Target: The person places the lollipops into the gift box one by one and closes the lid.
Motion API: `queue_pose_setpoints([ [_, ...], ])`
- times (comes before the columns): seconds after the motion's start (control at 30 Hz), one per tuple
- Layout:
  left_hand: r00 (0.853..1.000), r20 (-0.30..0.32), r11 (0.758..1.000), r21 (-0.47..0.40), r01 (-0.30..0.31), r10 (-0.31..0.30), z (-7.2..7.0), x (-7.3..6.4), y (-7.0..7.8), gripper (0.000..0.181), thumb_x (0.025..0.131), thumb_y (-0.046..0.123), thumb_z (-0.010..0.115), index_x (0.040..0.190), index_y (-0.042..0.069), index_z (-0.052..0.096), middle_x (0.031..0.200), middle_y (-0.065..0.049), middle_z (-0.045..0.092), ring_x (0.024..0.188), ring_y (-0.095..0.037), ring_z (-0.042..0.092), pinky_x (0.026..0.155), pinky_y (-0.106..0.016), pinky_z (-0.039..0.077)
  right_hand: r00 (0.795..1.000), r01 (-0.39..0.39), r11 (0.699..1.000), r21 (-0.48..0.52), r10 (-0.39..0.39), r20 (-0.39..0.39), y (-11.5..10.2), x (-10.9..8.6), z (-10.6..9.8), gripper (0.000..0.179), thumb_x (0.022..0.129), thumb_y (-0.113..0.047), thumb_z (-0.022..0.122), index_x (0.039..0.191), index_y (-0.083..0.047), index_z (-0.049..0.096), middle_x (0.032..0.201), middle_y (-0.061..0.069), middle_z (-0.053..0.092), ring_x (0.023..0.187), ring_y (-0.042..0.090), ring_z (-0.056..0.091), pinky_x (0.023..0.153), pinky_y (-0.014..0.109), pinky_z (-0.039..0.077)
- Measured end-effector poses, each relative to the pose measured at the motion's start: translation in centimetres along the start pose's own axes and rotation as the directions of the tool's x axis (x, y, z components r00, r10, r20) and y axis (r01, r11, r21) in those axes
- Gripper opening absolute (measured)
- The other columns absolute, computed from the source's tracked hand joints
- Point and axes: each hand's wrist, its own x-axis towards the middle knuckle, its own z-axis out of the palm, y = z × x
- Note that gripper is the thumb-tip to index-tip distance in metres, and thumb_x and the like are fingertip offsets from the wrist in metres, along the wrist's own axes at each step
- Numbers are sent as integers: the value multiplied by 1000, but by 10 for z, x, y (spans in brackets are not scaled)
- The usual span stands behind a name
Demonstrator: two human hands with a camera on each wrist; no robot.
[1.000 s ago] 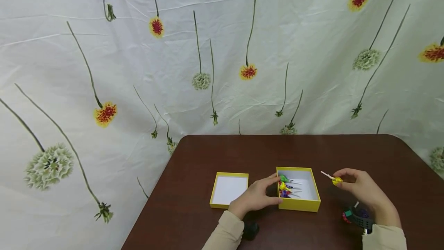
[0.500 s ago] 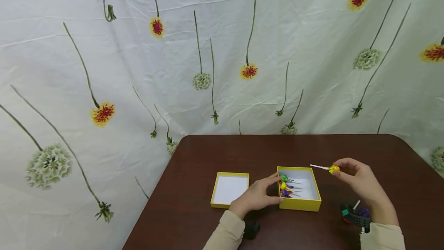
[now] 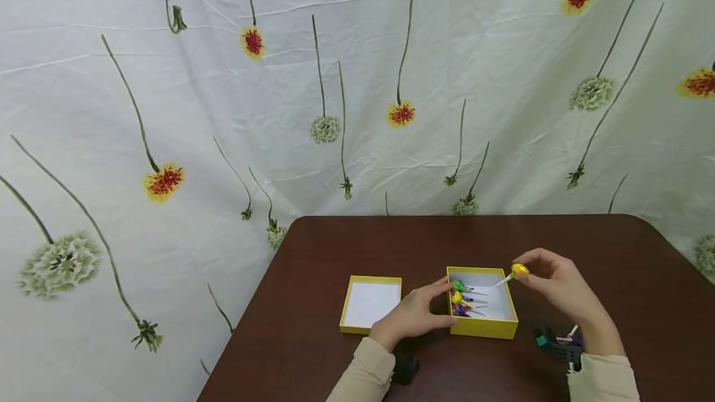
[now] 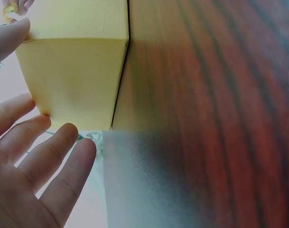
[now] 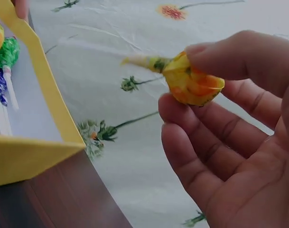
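Observation:
My right hand [image 3: 561, 284] pinches a yellow lollipop [image 3: 519, 268] by its wrapped candy head, above the box's right edge. Its white stick slants down leftward over the inside. The open yellow box [image 3: 483, 327] has a white interior, with several lollipops [image 3: 460, 299] in green, yellow and purple wrappers along its left wall. My left hand [image 3: 410, 315] holds the box's left side between thumb and fingers, seen closely in the left wrist view. In the right wrist view, the thumb and fingertips grip the yellow wrapper, while the stick is blurred.
The shallow yellow-rimmed lid [image 3: 371, 304] lies white side up, left of the box. A dark basket-like holder [image 3: 561, 346] with lollipops sits partly behind my right wrist. A small black object [image 3: 404, 370] is by the left sleeve. A flower-printed cloth hangs behind the brown table [image 3: 335, 241].
My right hand has moved left with the yellow lollipop, from beside the box to its right edge. The stick now tips downward. The left hand stays on the box.

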Motion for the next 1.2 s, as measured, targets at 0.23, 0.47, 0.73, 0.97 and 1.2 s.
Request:
queue_pose_setpoints([
  [0.23,1000,5,1000,-3,-4,4,0,0,-2,72,91,37,73,154,20,42,164,6,32,149,-21,36,117,-39,39,995,46,999,-12,-45,90,-8,6,12,26,94,-10,69,119,-1,69,117,18,68,89,10,63,75,19,58],
  [0.47,1000,8,1000,-8,5,-5,-2,0,0,72,91,39,72,154,21,42,164,5,31,149,-22,36,117,-41,39,968,111,994,21,-113,226,-6,15,29,20,91,-8,71,110,-1,68,104,11,68,85,9,59,73,23,56],
  [0.73,1000,16,1000,-19,18,-17,-2,-1,2,71,92,38,72,154,21,42,164,5,32,148,-22,37,116,-40,40,921,128,992,10,-122,370,-3,19,45,19,90,-6,71,107,1,74,105,12,72,86,9,62,73,21,54],
  [0.97,1000,15,1000,-22,11,-11,-2,-1,1,71,92,39,71,154,21,42,164,6,31,149,-21,35,117,-42,39,885,149,988,51,-156,440,2,23,56,19,90,-6,72,106,2,75,104,14,74,86,4,62,72,21,55],
  [1.2,1000,10,1000,-19,4,-4,-1,0,2,71,92,38,71,154,20,42,164,4,31,149,-21,36,117,-42,39,886,115,993,19,-111,450,-1,23,65,12,85,-4,77,95,-1,71,91,5,71,79,10,62,71,25,56],
])
